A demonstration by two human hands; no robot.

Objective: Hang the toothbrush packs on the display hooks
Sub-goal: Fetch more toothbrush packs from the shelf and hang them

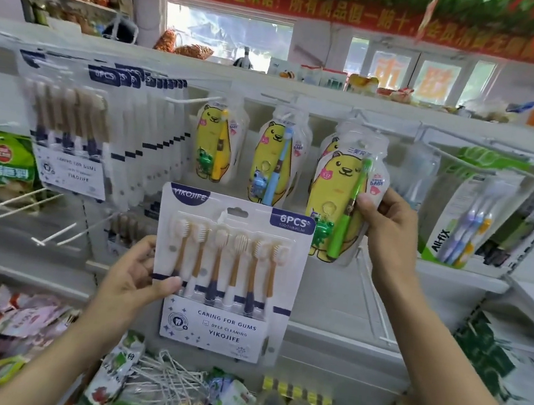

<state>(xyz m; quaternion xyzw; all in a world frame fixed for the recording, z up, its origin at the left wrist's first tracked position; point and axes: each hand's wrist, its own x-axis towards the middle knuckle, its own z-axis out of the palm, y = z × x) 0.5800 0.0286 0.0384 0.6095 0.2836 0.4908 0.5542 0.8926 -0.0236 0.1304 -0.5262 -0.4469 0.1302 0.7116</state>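
Left hand: your left hand (pixel 134 273) pinches the six-brush pack (pixel 227 275) at its 9 o'clock edge, thumb on the front; the pack is upright, below the hooks
Right hand: your right hand (pixel 388 225) grips the bear pack (pixel 344 195) at its 3 o'clock edge; its top is up at a hook
Rack: more six-brush packs (pixel 75 129) hang at 10 o'clock; two bear packs (pixel 248 152) at 12; loose hooks (pixel 167 379) lie at 6

You hold a six-brush pack (pixel 229 275): glossy clear plastic blister over smooth printed card. The bear pack (pixel 345 192) shows shiny, wrinkled clear plastic. Hooks (pixel 187 99) look like white-coated metal wire; the shelf (pixel 339 103) looks matt, painted.
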